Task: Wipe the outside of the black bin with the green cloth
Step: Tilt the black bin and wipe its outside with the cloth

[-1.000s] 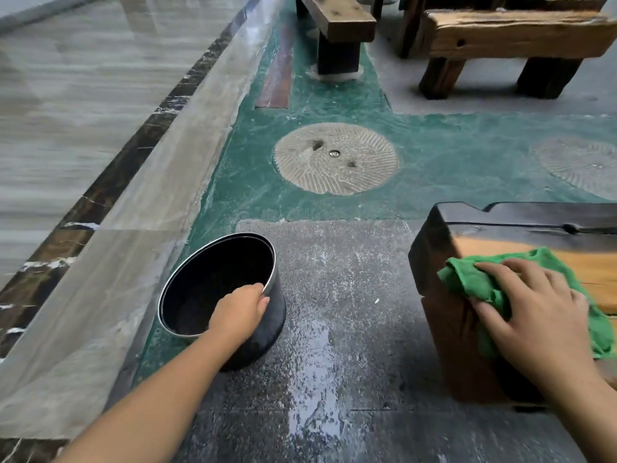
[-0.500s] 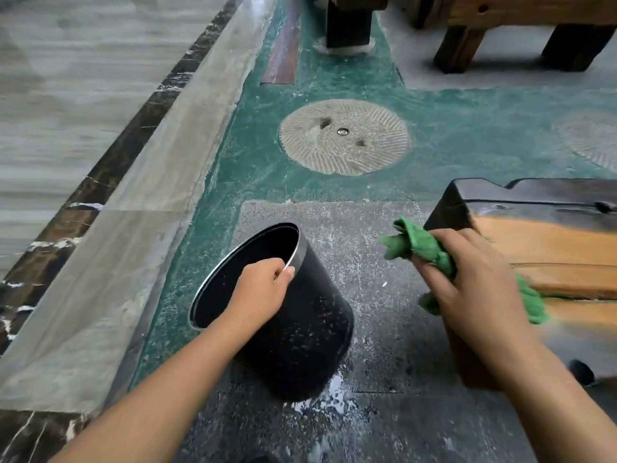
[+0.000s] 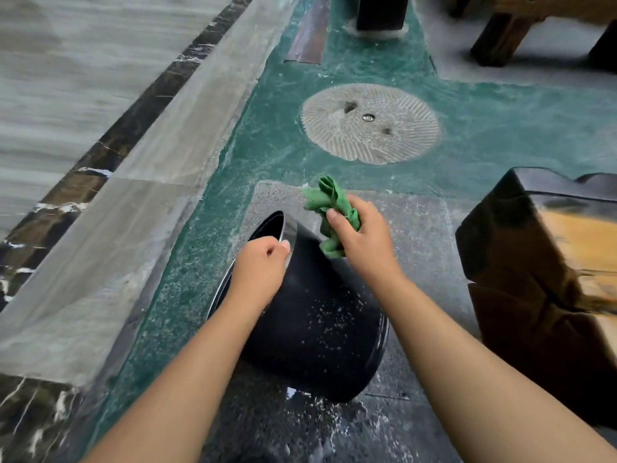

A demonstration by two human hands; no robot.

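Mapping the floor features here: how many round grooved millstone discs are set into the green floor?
1: the millstone disc lies in the green floor beyond the black bin. Others may lie outside the frame.

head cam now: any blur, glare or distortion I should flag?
Head view: motion blur smears the wooden block at right and the pale floor at top left; the black bin, green cloth and both hands stay fairly sharp. Soft glare on the wet slab below the bin. Wide-angle bending shows along the floor border lines.
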